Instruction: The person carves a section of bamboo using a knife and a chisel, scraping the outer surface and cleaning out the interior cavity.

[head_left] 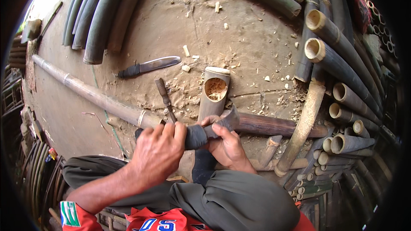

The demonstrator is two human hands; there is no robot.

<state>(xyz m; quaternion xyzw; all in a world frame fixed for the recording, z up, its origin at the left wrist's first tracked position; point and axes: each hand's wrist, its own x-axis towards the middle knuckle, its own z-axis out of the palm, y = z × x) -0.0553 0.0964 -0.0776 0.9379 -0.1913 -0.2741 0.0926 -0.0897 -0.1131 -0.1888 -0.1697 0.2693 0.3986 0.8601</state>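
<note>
A hatchet-like tool with a black-wrapped handle [196, 137] and a flared grey metal blade [231, 120] lies across my lap side, held in both hands. My left hand [159, 149] is wrapped round the handle. The fingers and thumb of my right hand [229, 145] grip it near the blade. Just beyond stands a bamboo piece [209, 106] with an oval hole cut through its wall and pale chips inside. A narrow chisel [164, 96] with a brown handle lies to its left. Farther off rests a knife [150, 66] with a dark wrapped handle.
A long bamboo pole [94, 89] lies at the left, and a dark split-looking pole [274, 125] runs rightward. Stacked bamboo tubes [342, 55] crowd the right. Curved dark poles [100, 21] lie at the far left. Pale chips are scattered over the ground [171, 34].
</note>
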